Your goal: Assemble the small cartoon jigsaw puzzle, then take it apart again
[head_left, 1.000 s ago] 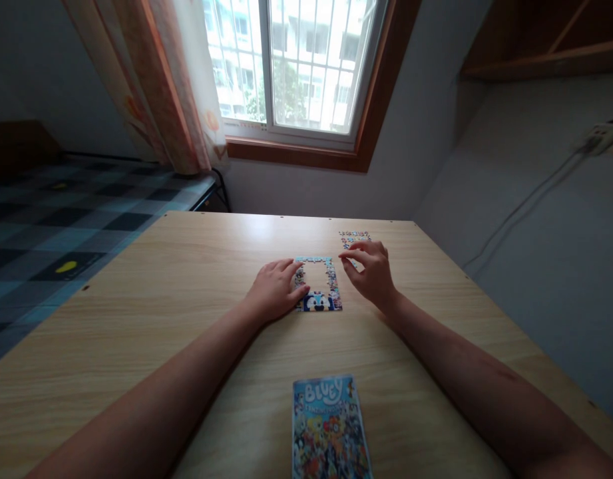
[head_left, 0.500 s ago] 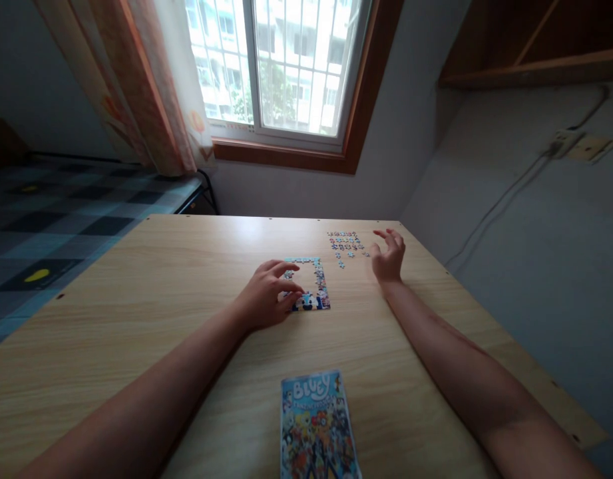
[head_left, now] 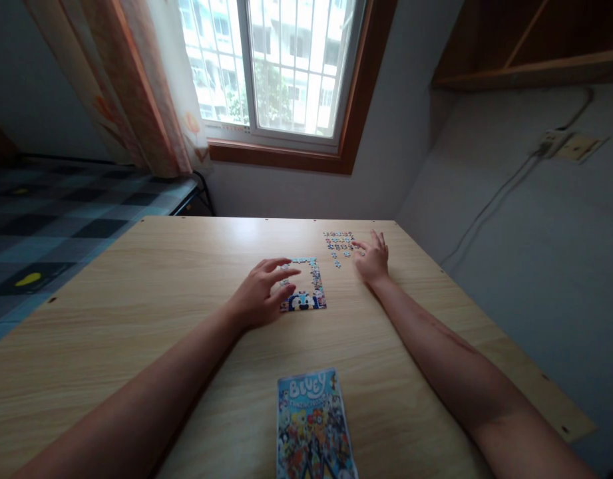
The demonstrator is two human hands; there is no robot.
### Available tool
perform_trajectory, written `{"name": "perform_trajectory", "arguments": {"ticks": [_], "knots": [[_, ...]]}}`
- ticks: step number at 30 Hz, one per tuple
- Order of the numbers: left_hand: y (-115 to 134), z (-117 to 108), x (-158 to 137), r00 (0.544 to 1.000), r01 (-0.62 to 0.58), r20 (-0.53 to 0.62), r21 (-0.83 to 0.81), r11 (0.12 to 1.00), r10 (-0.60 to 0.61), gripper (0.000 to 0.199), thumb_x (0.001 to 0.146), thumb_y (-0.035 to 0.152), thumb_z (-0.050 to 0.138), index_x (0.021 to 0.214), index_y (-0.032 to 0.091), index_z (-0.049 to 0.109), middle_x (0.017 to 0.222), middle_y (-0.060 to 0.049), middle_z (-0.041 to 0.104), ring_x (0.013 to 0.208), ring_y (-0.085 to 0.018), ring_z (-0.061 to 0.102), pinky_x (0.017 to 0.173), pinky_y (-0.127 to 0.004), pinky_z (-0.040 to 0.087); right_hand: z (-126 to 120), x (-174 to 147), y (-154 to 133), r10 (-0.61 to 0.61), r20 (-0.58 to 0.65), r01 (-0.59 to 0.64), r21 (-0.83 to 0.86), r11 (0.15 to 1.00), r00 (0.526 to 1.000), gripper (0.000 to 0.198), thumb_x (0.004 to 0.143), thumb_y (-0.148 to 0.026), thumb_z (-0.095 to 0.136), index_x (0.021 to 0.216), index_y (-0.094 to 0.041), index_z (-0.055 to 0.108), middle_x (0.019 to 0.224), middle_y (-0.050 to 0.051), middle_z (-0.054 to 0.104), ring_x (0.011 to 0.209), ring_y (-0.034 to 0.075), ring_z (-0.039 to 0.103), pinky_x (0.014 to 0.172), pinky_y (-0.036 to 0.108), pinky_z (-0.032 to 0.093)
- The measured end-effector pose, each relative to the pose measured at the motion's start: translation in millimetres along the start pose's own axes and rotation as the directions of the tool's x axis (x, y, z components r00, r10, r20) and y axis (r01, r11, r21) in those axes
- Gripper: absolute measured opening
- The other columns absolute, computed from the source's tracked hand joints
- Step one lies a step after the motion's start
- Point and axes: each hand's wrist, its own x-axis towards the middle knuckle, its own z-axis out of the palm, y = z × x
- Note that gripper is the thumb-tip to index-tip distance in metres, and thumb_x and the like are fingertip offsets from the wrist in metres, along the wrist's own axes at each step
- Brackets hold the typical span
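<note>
A partly joined jigsaw puzzle (head_left: 319, 293) lies on the table, a rectangular frame of pieces round a bare middle, with a blue dog's face along its near side. Over its left side hovers my left hand (head_left: 263, 289), fingers spread and nothing visible between them; it hides part of the left border. Loose puzzle pieces (head_left: 339, 241) lie in rows farther back and to the right, a few of them scattered in front. My right hand (head_left: 373, 259) is at the right end of these rows, its fingers apart and the index finger reaching toward a piece.
A Bluey puzzle box (head_left: 313, 426) lies near me on the wooden table (head_left: 186, 279). Past the table's far edge are a wall and a barred window (head_left: 296, 73). A bed (head_left: 96, 213) stands at the left, and a cable (head_left: 490, 199) hangs on the right wall.
My right hand has moved left to the loose pieces. My left hand's fingers have lifted and spread off the puzzle's near side, uncovering more of the dog's face. The view has shifted slightly.
</note>
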Motion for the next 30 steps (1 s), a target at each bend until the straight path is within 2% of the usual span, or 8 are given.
{"name": "perform_trajectory", "arguments": {"ticks": [4, 8, 11, 14, 18, 20, 24, 30], "knots": [[-13.1, -1.7, 1.7, 0.958, 0.121, -0.245, -0.129, 0.984, -0.150, 0.054, 0.101, 0.055, 0.032, 0.126, 0.020, 0.066, 0.129, -0.010, 0.065, 0.123, -0.028, 0.057, 0.109, -0.050, 0.044, 2.7, -0.1, 0.3, 0.012, 0.020, -0.012, -0.003, 1.000, 1.000, 0.050, 0.081, -0.016, 0.054, 0.128, -0.025, 0.070, 0.161, 0.009, 0.032, 0.152, 0.033, 0.018, 0.121, 0.059, 0.021], [-24.6, -1.4, 2.8, 0.827, 0.268, -0.425, -0.279, 0.922, -0.368, 0.060, 0.102, 0.056, 0.025, 0.119, 0.017, 0.067, 0.121, -0.011, 0.069, 0.110, -0.026, 0.063, 0.103, -0.046, 0.049, 5.6, 3.6, 6.0, 0.121, 0.030, -0.123, 0.063, 0.990, 0.992, 0.057, 0.082, -0.013, 0.052, 0.137, -0.024, 0.063, 0.161, 0.012, 0.032, 0.153, 0.034, 0.020, 0.121, 0.058, 0.024], [-32.7, -1.1, 2.9, 0.728, 0.345, -0.464, -0.387, 0.855, -0.504, 0.062, 0.101, 0.058, 0.024, 0.115, 0.016, 0.068, 0.117, -0.012, 0.070, 0.105, -0.026, 0.065, 0.097, -0.045, 0.051, 9.4, 8.8, 13.6, 0.166, 0.017, -0.167, 0.125, 0.978, 0.986, 0.061, 0.079, -0.010, 0.050, 0.138, -0.020, 0.061, 0.158, 0.013, 0.037, 0.152, 0.031, 0.022, 0.123, 0.054, 0.023], [-41.2, -1.7, 3.2, 0.644, 0.389, -0.472, -0.476, 0.789, -0.602, 0.061, 0.100, 0.057, 0.024, 0.112, 0.017, 0.069, 0.113, -0.011, 0.071, 0.103, -0.025, 0.065, 0.092, -0.041, 0.052, 14.5, 14.9, 23.0, 0.176, -0.040, -0.161, 0.240, 0.957, 0.984, 0.064, 0.073, -0.006, 0.043, 0.134, -0.013, 0.062, 0.149, 0.013, 0.049, 0.148, 0.025, 0.033, 0.126, 0.046, 0.022], [-49.6, -2.6, 4.0, 0.549, 0.398, -0.487, -0.562, 0.725, -0.679, 0.061, 0.099, 0.056, 0.024, 0.109, 0.016, 0.070, 0.110, -0.012, 0.072, 0.099, -0.024, 0.065, 0.086, -0.039, 0.051, 23.2, 20.9, 35.3, 0.253, -0.116, -0.169, 0.479, 0.861, 0.961, 0.066, 0.067, -0.006, 0.040, 0.128, -0.011, 0.063, 0.136, 0.012, 0.060, 0.134, 0.021, 0.050, 0.121, 0.037, 0.033], [-51.2, -2.6, 4.3, 0.524, 0.395, -0.491, -0.584, 0.709, -0.696, 0.060, 0.099, 0.054, 0.025, 0.107, 0.016, 0.070, 0.110, -0.012, 0.072, 0.098, -0.024, 0.065, 0.085, -0.038, 0.050, 27.3, 22.6, 40.1, 0.301, -0.124, -0.190, 0.538, 0.821, 0.946, 0.066, 0.065, -0.007, 0.040, 0.127, -0.013, 0.063, 0.133, 0.010, 0.062, 0.129, 0.021, 0.055, 0.117, 0.036, 0.038], [-49.2, -2.5, 4.1, 0.505, 0.391, -0.501, -0.593, 0.704, -0.703, 0.057, 0.099, 0.050, 0.026, 0.105, 0.016, 0.071, 0.107, -0.012, 0.073, 0.095, -0.024, 0.064, 0.086, -0.038, 0.049, 32.6, 25.9, 45.4, 0.334, -0.117, -0.225, 0.532, 0.817, 0.935, 0.067, 0.065, -0.009, 0.041, 0.128, -0.014, 0.063, 0.133, 0.010, 0.062, 0.126, 0.022, 0.056, 0.115, 0.037, 0.040], [-43.5, -4.1, 3.4, 0.503, 0.394, -0.509, -0.584, 0.710, -0.698, 0.055, 0.098, 0.047, 0.027, 0.102, 0.015, 0.071, 0.104, -0.012, 0.072, 0.095, -0.024, 0.064, 0.090, -0.039, 0.050, 31.1, 40.1, 49.2, 0.294, -0.007, -0.252, 0.498, 0.830, 0.956, 0.053, 0.067, -0.013, 0.045, 0.111, -0.017, 0.073, 0.124, 0.007, 0.067, 0.122, 0.023, 0.059, 0.115, 0.035, 0.040]]}}
